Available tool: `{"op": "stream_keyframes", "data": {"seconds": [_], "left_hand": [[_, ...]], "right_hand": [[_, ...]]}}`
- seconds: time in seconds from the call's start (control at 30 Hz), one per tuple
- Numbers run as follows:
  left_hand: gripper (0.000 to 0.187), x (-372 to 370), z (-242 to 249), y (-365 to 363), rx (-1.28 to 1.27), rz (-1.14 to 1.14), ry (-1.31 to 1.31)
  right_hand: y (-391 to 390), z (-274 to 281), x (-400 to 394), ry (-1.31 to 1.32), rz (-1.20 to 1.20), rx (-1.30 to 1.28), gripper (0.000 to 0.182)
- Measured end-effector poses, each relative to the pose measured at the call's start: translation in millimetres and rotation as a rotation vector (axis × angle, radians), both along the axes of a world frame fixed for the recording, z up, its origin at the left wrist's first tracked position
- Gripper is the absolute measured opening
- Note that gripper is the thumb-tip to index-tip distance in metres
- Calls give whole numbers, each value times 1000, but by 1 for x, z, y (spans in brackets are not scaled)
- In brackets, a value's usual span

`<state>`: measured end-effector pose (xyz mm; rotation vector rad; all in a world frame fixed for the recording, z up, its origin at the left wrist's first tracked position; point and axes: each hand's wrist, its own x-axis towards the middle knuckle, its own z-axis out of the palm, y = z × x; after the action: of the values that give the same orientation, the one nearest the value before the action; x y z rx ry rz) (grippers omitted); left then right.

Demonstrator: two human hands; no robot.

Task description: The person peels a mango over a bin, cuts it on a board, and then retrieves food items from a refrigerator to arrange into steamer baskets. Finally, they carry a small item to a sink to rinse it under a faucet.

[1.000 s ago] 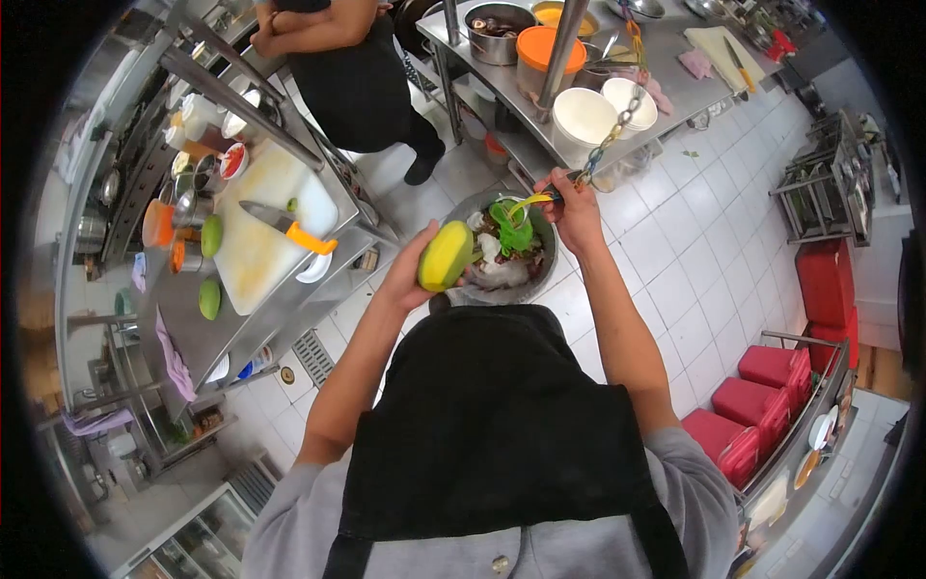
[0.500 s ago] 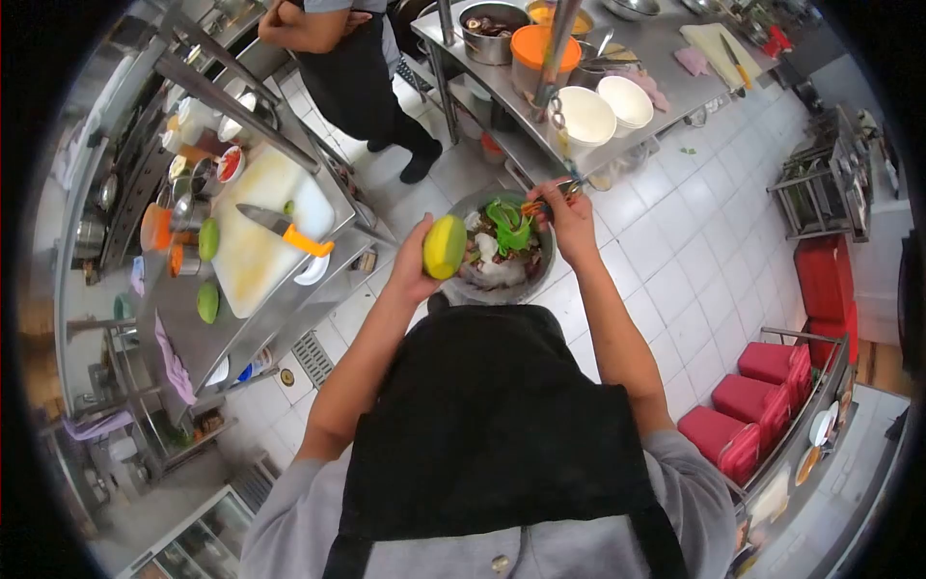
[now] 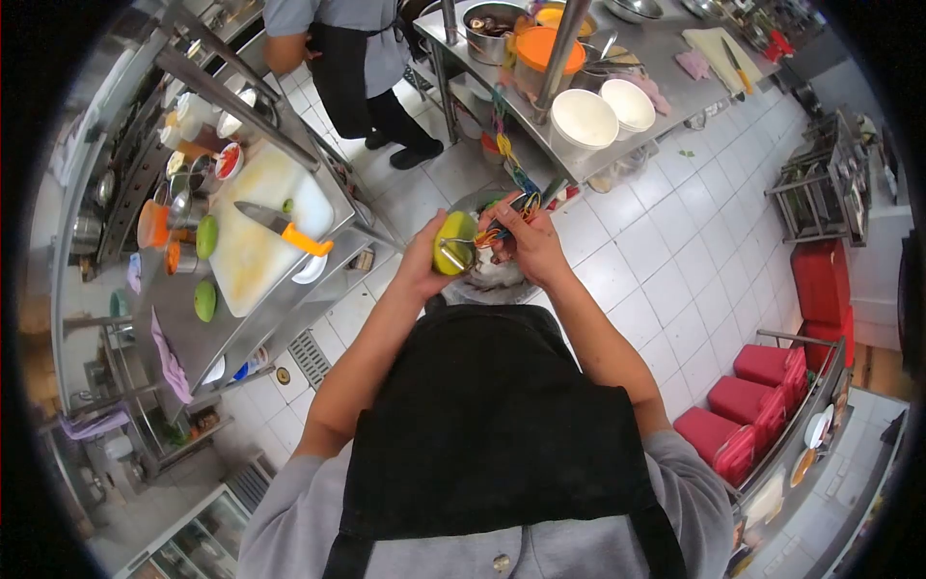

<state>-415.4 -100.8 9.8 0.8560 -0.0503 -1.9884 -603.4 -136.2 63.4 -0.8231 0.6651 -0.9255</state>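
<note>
My left hand is wrapped round a green, partly yellow mango above a basin. In my right hand is a metal peeler with colourful bands tied to it, its head against the mango. A string of coloured bands runs from that hand up towards the steel table. Below both hands sits the basin, holding scraps and something whitish; the hands partly hide it.
On the left counter are a cutting board, an orange-handled knife and two green mangoes. White tubs stand on the upper table. A co-worker stands ahead. Red bins are at right.
My right hand has moved left, bringing the peeler to the mango. The band string now stretches upward. The co-worker has shifted and an arm has lowered.
</note>
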Motion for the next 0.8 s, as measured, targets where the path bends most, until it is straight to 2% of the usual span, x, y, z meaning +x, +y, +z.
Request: {"op": "stream_keyframes", "data": {"seconds": [0.23, 0.27, 0.33, 0.4, 0.43, 0.53, 0.63, 0.73, 0.8], "left_hand": [[41, 0, 1, 4, 33, -13, -28], [41, 3, 2, 6, 34, -14, -29], [46, 11, 4, 11, -145, -173, -38], [49, 14, 9, 18, -123, -203, -127], [52, 16, 12, 19, -102, -223, -213], [52, 18, 16, 20, -140, -226, -248], [52, 15, 14, 14, -162, -215, -196], [52, 10, 16, 10, -163, -172, -205], [51, 9, 11, 7, -154, -140, -222]], "right_hand": [[-15, -5, 1, 77, 37, 6, 25], [-22, -14, -1, 126, -4, 35, 24], [-42, -38, -12, 175, -49, 62, 23], [-61, -61, -30, 228, -207, 42, 23], [-65, -60, -37, 224, -205, 42, 23], [-68, -49, -45, 172, -233, 72, 23], [-60, -33, -37, 90, -181, 59, 25], [-47, -27, -30, 148, -128, 14, 26], [-32, -15, -23, 66, -136, 48, 25]]}}
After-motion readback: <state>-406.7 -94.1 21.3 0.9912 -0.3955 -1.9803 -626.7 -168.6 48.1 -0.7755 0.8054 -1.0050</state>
